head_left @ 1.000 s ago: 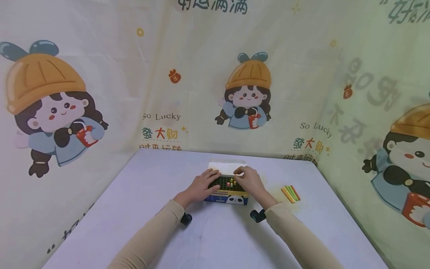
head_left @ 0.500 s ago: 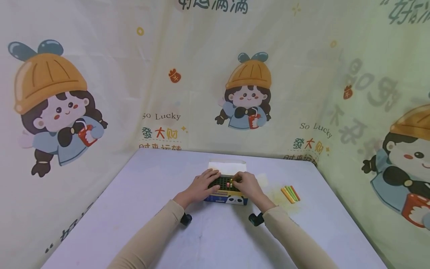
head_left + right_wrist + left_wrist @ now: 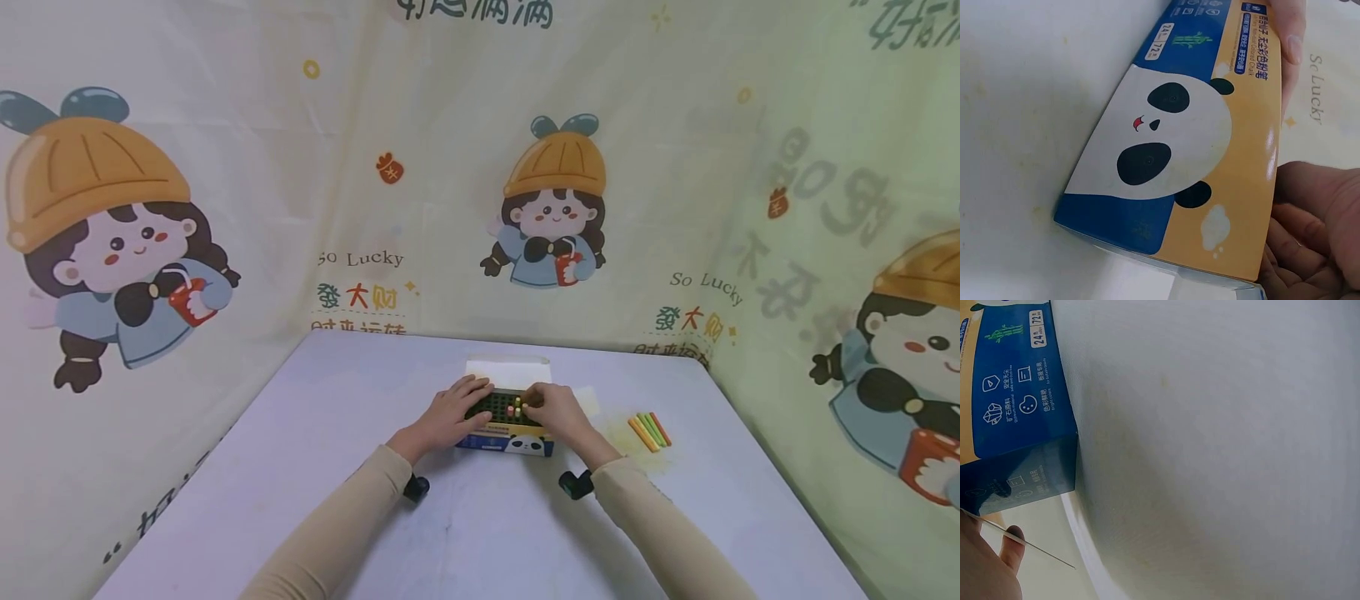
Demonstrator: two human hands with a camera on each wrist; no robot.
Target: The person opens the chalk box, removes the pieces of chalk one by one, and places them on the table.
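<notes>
A blue and yellow chalk box (image 3: 506,445) with a panda on its front stands on the table, its white lid (image 3: 507,369) folded back. Inside is a dark grid holder (image 3: 495,406), where a pink chalk stick (image 3: 511,412) and a few more stand upright towards the right. My left hand (image 3: 450,412) holds the box's left end, thumb near the front edge and fingers towards the back. With curled fingers, my right hand (image 3: 557,410) pinches a chalk stick at the holder's right end; fingertips mostly hide it. The right wrist view shows those curled fingers (image 3: 1300,250) behind the box.
Several chalk sticks (image 3: 649,432), orange, yellow, green and red, lie side by side on the table to the right, with yellowish dust around them. A pale sheet (image 3: 587,402) lies behind my right hand. The white table (image 3: 360,375) ends at a printed cloth backdrop.
My right hand came down from above the holder's back right corner to the standing chalk, then shifted slightly right. My left hand and the box stayed in place.
</notes>
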